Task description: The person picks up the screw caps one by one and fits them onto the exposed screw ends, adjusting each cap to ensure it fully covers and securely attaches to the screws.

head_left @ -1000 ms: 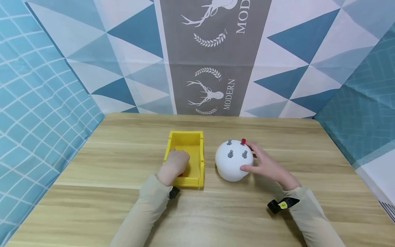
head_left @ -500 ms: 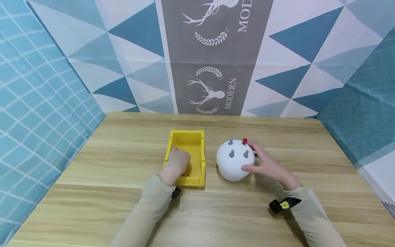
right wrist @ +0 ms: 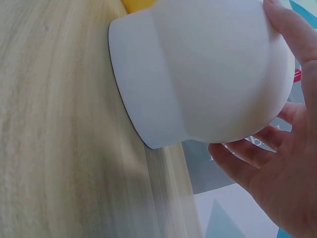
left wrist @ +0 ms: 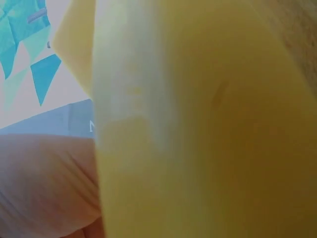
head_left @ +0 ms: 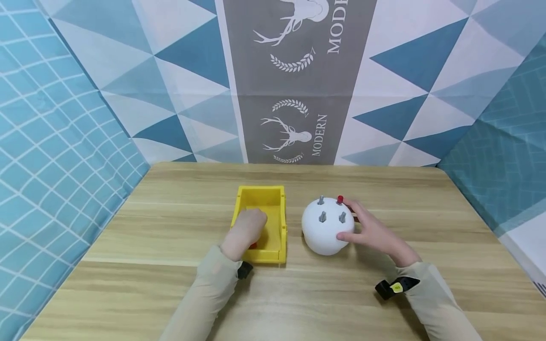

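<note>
While the white dome rests base-down, 3 grey pegs stand upright.

Work surface: wood-grain tabletop. Rear: backdrop of blue, grey-blue and white triangles, divided by grey panel printed with white deer heads, laurel sprigs and "MODERN". Left: blue sheet with white grid. Right: teal herringbone sheet.

Wooden table: yellow bin, white dome.

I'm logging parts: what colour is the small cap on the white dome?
Red; the small cap shows best in the head view.
</note>
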### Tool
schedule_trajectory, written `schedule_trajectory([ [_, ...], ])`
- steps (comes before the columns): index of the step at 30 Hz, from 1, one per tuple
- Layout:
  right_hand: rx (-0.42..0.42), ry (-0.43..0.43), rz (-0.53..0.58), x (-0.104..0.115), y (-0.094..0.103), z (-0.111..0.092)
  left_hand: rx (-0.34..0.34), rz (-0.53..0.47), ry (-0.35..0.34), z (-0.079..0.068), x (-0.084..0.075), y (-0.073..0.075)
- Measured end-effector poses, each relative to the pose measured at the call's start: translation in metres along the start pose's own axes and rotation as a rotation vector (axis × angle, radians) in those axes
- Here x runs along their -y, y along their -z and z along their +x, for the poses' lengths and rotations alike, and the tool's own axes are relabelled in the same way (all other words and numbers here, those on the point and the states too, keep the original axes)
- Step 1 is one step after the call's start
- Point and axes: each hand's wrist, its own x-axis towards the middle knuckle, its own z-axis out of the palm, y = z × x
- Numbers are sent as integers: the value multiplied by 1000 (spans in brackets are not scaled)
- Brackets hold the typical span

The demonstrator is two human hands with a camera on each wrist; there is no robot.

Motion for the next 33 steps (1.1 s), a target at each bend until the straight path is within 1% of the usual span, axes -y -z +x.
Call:
schedule_trajectory([
  [4, -5, 5, 12, -1, -2, 0, -25, -25, -28, 2, 3, -4],
  [8, -7, 7, 8, 1, 0, 1, -23, -55, -35, 4, 6, -2],
  [13, -7, 13, 11, 2, 1, 1, -26, -94, -40, 2, 7, 2],
  [20, 5, 5, 10, 0, -2, -1, -41, -169, -36, -1, 9, 7],
  [27, 3, 4, 14, 2, -3, -1, -32, -189, -13, -2, 10, 10],
  [33, -2, 3, 13, 2, -1, -2, -46, -205, -4, 1, 9, 16],
])
